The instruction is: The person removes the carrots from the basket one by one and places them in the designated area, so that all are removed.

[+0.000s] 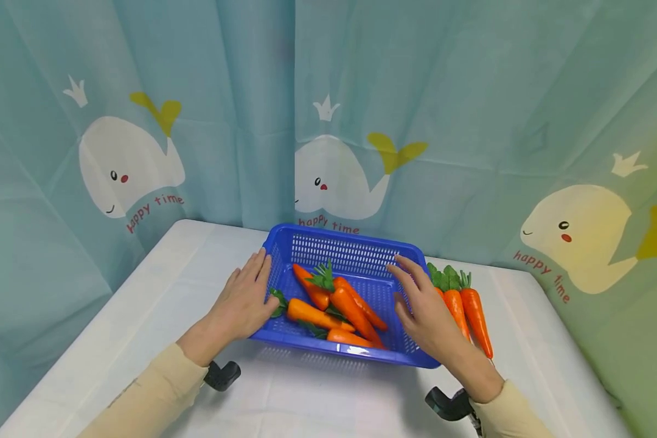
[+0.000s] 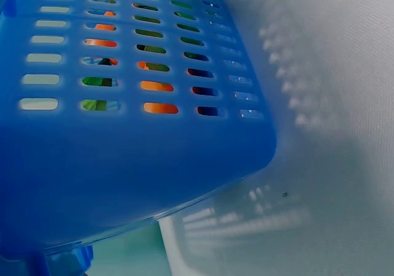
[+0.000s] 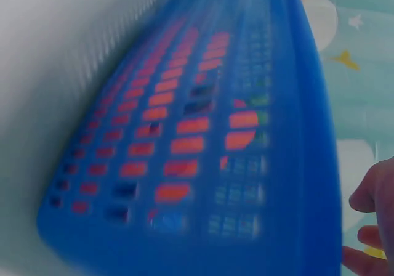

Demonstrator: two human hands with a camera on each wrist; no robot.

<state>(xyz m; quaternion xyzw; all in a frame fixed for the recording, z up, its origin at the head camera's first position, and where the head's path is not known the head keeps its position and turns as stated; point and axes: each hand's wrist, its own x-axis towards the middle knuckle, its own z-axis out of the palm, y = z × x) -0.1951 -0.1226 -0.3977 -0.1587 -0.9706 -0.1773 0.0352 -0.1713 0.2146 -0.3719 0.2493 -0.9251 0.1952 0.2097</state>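
Note:
A blue plastic basket (image 1: 356, 235) with slotted walls sits on the table, holding several orange carrots (image 1: 356, 310) with green tops. My left hand (image 1: 243, 298) lies along its left rim, fingers extended and the thumb over the inner edge. Over the basket's right side is my right hand (image 1: 429, 307), its fingers spread and loosely bent, nothing in them. In the left wrist view, the basket's wall (image 2: 123, 159) fills much of the picture, with orange and green showing through the slots. The right wrist view shows the basket's long side (image 3: 308, 165) and my right fingertips (image 3: 369, 190) beyond its rim.
Outside the basket on the right, several more carrots (image 1: 475, 313) lie side by side, partly behind my right hand. A white cloth (image 1: 285, 395) covers the table. A blue-green curtain (image 1: 460, 91) printed with whales hangs right behind it.

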